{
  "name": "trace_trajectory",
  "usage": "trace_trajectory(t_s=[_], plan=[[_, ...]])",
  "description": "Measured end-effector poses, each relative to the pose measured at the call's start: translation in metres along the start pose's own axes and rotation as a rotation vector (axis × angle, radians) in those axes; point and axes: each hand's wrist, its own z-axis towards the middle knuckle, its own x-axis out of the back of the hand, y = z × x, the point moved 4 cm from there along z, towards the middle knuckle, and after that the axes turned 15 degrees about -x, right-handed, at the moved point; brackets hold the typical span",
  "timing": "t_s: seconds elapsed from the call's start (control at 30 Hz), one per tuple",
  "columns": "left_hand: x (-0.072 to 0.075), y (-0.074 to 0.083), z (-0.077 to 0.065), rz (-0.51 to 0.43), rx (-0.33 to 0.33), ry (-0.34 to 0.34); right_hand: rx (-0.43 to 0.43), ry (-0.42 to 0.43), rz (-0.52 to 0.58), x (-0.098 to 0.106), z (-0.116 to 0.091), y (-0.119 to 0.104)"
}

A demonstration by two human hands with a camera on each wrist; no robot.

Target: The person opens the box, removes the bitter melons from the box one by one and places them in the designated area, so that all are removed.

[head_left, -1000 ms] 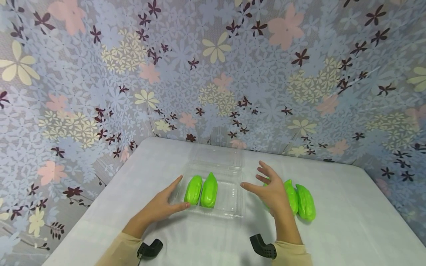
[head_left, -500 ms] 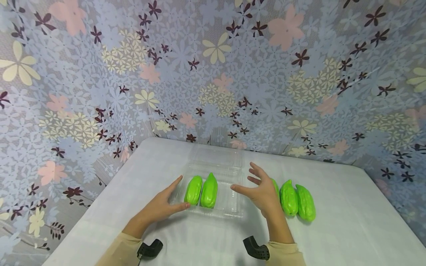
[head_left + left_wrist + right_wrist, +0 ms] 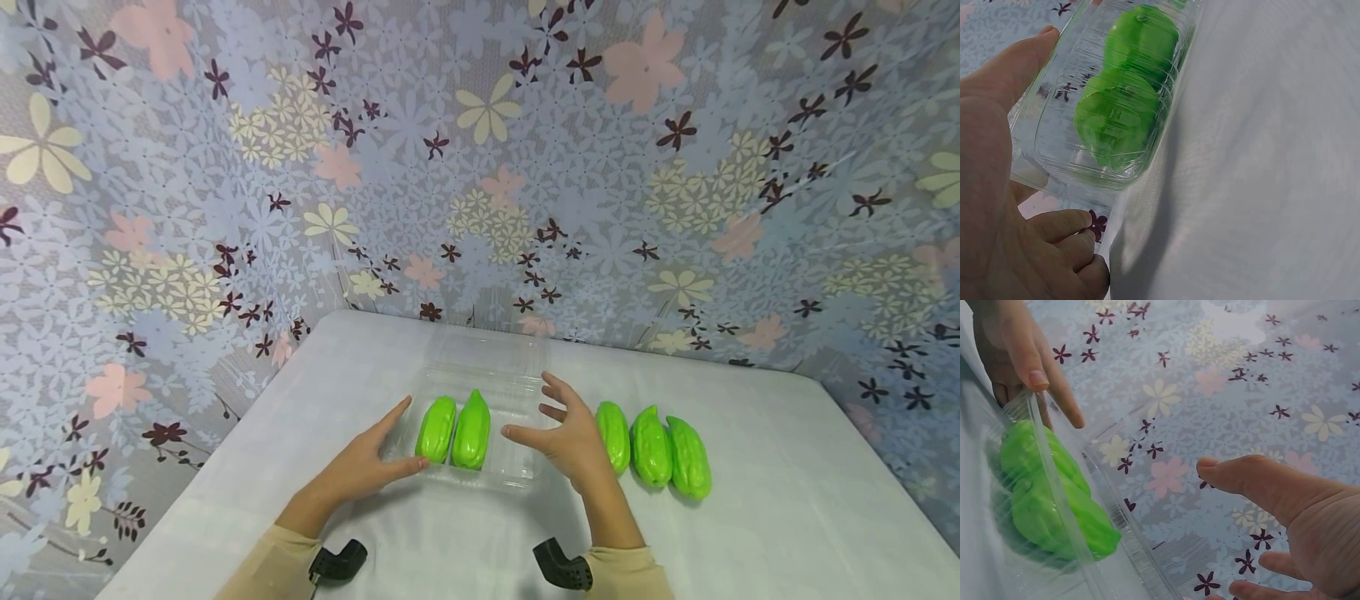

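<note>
In the head view a clear plastic container stands on the table, its hinged lid folded back. Two glossy, bright green ridged vegetables lie side by side in its left part; one has a pointed tip. My left hand holds the container's near left corner, thumb at the front rim and forefinger along the left side. In the left wrist view the other fingers curl below that corner. My right hand hovers over the container's right side, fingers spread, holding nothing.
Several more green vegetables lie in a row on the white-covered table, right of my right hand. A flowered cloth hangs behind the table. Black wrist devices jut from both sleeves.
My right hand has moved left, from in front of the row of vegetables to over the container's right side, uncovering the row. My left hand and the container have stayed still.
</note>
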Motion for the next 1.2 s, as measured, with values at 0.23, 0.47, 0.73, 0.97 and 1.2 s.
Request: trace_trajectory(t_s=[0.23,0.47,0.73,0.97,1.2], plan=[[0.000,0.001,-0.001,0.002,0.005,-0.005,0.013,-0.006,-0.015,-0.009,0.000,0.002],[0.000,0.000,0.000,0.010,-0.003,0.001,0.027,-0.023,-0.002,-0.020,0.001,0.003],[0.000,0.000,-0.001,0.004,0.002,0.003,0.034,-0.023,-0.013,-0.027,0.001,0.005],[0.000,0.000,-0.001,-0.001,-0.003,0.004,0.039,-0.032,-0.010,-0.030,-0.002,0.005],[0.001,-0.001,-0.001,-0.003,-0.013,0.008,0.051,-0.032,-0.041,-0.035,-0.002,0.005]])
